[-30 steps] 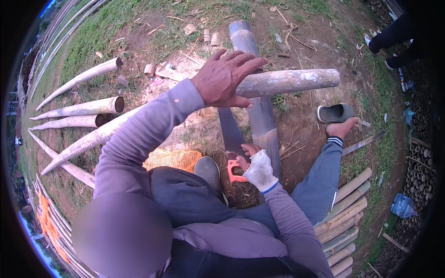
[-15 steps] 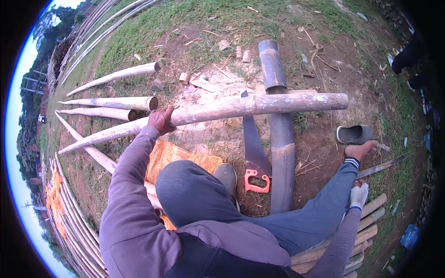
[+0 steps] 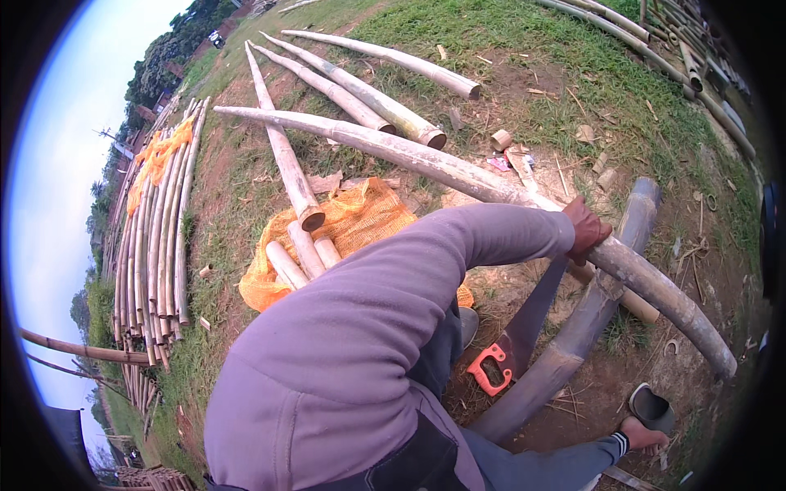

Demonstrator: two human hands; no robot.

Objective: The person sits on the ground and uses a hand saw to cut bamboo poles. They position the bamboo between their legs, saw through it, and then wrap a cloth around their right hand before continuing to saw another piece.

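A long pale bamboo pole (image 3: 393,151) slants from the far left down to the right, across a thick dark bamboo log (image 3: 565,360). My left hand (image 3: 588,227) is closed round the pole near where the two cross. Below that hand a handsaw (image 3: 524,327) with an orange handle leans by the log, its blade pointing up. The end of another piece of bamboo (image 3: 639,303) shows under the pole. My right hand is out of view. Partly cut off at the lower edge is a flat strip like a blade (image 3: 630,479), beside my bare foot (image 3: 643,434).
Several cut bamboo poles (image 3: 385,102) lie ahead on grass and dirt. Short pieces (image 3: 286,266) rest on an orange mesh sack (image 3: 381,213). Long poles are stacked (image 3: 164,229) at left, with more poles (image 3: 622,37) far right. A dark clog (image 3: 652,407) sits by my foot.
The view has swung left and tilted. My left hand has shifted along the pole toward its thick end, near the dark log. My right hand, gloved in white and by the flat blade earlier, has left view.
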